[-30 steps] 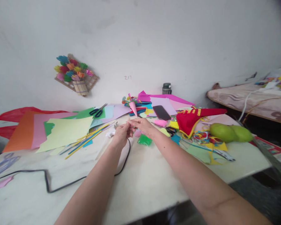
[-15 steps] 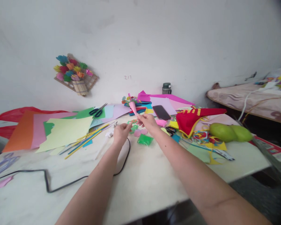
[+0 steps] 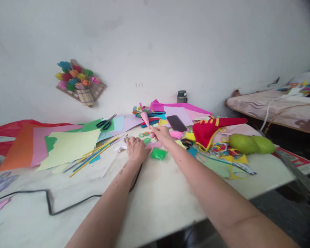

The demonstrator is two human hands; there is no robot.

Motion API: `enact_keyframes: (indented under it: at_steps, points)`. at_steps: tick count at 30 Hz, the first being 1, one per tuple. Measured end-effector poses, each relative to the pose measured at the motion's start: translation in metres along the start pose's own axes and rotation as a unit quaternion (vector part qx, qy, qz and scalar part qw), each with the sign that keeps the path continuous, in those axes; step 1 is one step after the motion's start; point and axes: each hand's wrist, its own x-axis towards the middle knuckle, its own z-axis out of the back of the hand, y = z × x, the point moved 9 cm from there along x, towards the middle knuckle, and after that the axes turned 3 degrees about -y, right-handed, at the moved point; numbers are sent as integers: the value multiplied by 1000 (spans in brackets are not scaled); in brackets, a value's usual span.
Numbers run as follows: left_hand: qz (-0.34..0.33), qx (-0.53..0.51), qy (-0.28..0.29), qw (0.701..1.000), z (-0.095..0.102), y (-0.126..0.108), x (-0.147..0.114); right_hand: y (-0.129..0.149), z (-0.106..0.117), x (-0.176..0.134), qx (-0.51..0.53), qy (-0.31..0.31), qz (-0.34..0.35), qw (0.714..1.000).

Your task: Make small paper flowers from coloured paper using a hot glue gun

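My right hand point(image 3: 160, 133) is closed on the narrow lower end of a pink paper cone point(image 3: 145, 119). Small multicoloured paper flowers point(image 3: 142, 109) show at the cone's wide end. Palm down, my left hand point(image 3: 136, 150) lies low over the table, thumb apart from the fingers; whatever is under the palm is hidden. Just left of it is a white glue gun point(image 3: 121, 148), partly covered by the hand. Pink and green paper cut-outs point(image 3: 146, 140) lie between my hands. A shiny green packet point(image 3: 158, 154) sits in front of them.
Coloured paper sheets point(image 3: 69, 148), scissors point(image 3: 106, 123) and thin sticks point(image 3: 93, 156) lie on the left. A black cord point(image 3: 74, 203) crosses the front. A phone point(image 3: 176, 123), red cloth point(image 3: 205, 134), paper scraps point(image 3: 222, 150) and green fruit point(image 3: 250, 144) lie on the right.
My left hand has turned palm down and lowered to the table, away from the cone's tip. My right hand keeps hold of the cone. The view has shifted slightly.
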Motion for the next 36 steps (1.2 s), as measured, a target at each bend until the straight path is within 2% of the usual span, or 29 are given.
enact_keyframes:
  at_steps: [5,12,18,25,29,36]
  points:
    - [13,-22,11,1000,-11,5,2,-12,-1,5,-14,-7,-25,1000]
    - [46,-106,10,993,-17,14,1,-11,-2,5,6,-7,-19,1000]
    - [61,-84,28,994,-15,15,0,-6,4,5,1,-27,-8,1000]
    - [7,-49,33,998,-14,3,0,-2,8,5,47,-22,-12,999]
    - [17,-47,53,997,-18,4,1,-3,10,5,46,-22,-26,998]
    - [30,-67,68,995,-20,5,3,-3,34,11,82,-103,-8,991]
